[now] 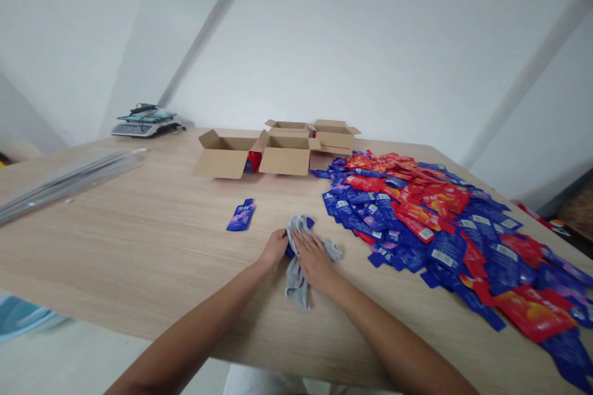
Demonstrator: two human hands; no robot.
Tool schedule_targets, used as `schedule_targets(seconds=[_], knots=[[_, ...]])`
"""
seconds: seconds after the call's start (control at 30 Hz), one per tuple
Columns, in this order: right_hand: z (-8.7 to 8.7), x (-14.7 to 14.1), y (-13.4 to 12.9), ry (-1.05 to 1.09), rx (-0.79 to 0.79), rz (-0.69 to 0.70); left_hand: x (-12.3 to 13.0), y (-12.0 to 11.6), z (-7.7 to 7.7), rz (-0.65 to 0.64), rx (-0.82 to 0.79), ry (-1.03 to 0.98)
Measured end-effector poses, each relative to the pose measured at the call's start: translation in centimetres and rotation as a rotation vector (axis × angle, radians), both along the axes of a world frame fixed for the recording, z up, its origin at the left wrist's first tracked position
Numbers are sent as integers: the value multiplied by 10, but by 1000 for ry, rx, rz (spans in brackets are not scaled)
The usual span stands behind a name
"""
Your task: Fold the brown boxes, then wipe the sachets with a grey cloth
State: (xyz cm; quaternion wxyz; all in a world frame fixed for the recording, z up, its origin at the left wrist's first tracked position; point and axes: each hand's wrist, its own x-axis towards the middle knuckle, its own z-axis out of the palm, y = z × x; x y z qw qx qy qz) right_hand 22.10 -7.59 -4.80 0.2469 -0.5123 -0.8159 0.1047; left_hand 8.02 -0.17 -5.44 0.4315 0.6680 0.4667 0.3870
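Observation:
My right hand (315, 262) presses a crumpled grey cloth (296, 289) down over a blue pouch (310, 222), its fingers bent across the fabric. Most of that pouch is hidden; only bits of blue show at the cloth's edges. At the pouch's left edge is my left hand (275, 248), closed on it with the fingertips partly covered. Another blue pouch (241, 216) with white print lies flat on the table, left of and beyond my hands. To the right spreads a large heap of blue and red pouches (403, 213).
Several open cardboard boxes (284, 160) stand at the back of the wooden table (152, 222). A scale (139, 128) with items on top sits at the far left. Long clear plastic wrapping (78, 179) lies along the left side. A blue basin (23, 318) is below the table's left edge.

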Motion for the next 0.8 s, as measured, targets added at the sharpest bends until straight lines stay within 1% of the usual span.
schedule_targets(seconds=[0.07,0.13,0.2,0.27,0.33,0.37,0.43,0.5,0.53,0.57,0.63,0.7,0.8], knots=[[0,7,10,-112,-42,-41,-1,0,-8,-3,-30,-7],[0,21,21,-167,-79,-111,-7,2,-11,12,-43,5],[0,37,28,-190,-98,-168,-19,7,-8,45,-31,38],[-1,46,29,-189,-92,-210,-34,14,0,95,9,85],[-4,49,24,-176,-68,-247,-51,19,9,156,75,127],[-5,48,20,-170,-56,-264,-59,20,12,197,140,185],[-6,44,9,-162,-40,-291,-72,22,14,285,293,413],[-5,41,-3,-157,-36,-280,-81,23,10,321,391,719],[-3,40,-9,-158,-35,-253,-83,24,7,301,406,851],[-1,40,-15,-162,-36,-212,-86,26,4,265,404,937],[2,41,-25,-171,-42,-122,-90,33,0,208,427,1016],[3,45,-31,-175,-52,-74,-97,44,1,219,456,1034],[-1,57,-33,-180,-50,-116,-111,64,8,303,442,1074]])
